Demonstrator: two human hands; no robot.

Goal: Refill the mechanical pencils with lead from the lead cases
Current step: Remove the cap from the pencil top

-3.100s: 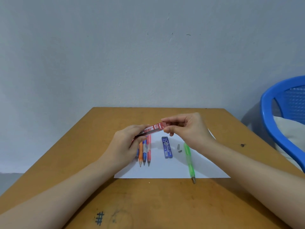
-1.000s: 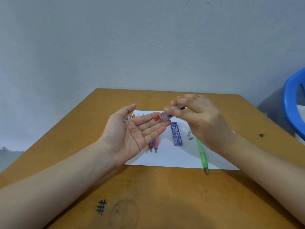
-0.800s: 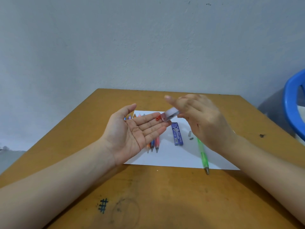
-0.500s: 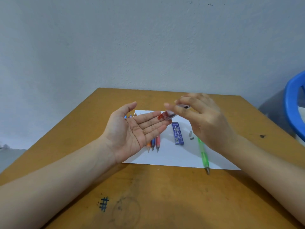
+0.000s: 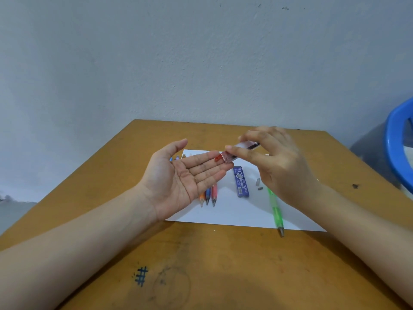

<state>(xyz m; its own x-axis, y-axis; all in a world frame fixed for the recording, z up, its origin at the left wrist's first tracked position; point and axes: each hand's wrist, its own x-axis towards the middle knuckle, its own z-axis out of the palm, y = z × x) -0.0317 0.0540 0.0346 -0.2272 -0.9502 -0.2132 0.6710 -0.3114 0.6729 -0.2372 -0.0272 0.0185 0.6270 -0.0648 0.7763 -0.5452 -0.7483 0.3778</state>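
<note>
My right hand (image 5: 279, 166) pinches a red lead case (image 5: 232, 154) and tilts it, red end down, over the fingertips of my left hand (image 5: 178, 180). The left hand lies flat, palm up, holding nothing that I can make out. Under its fingers three mechanical pencils (image 5: 207, 195), orange, blue and pink, lie side by side on a white paper sheet (image 5: 237, 211). A blue lead case (image 5: 241, 181) lies flat on the sheet. A green mechanical pencil (image 5: 276, 211) lies to the right, its top hidden by my right hand. Two small grey caps (image 5: 258, 184) sit beside it.
Everything rests on a brown wooden table (image 5: 223, 265) pushed against a pale wall. A blue plastic chair (image 5: 397, 144) stands at the right edge. A black hash mark (image 5: 141, 276) is drawn on the tabletop near me.
Three seconds ago both hands held the red case level. Since then my left hand let go and turned palm up, and my right hand keeps bobbing the tilted case over it.
</note>
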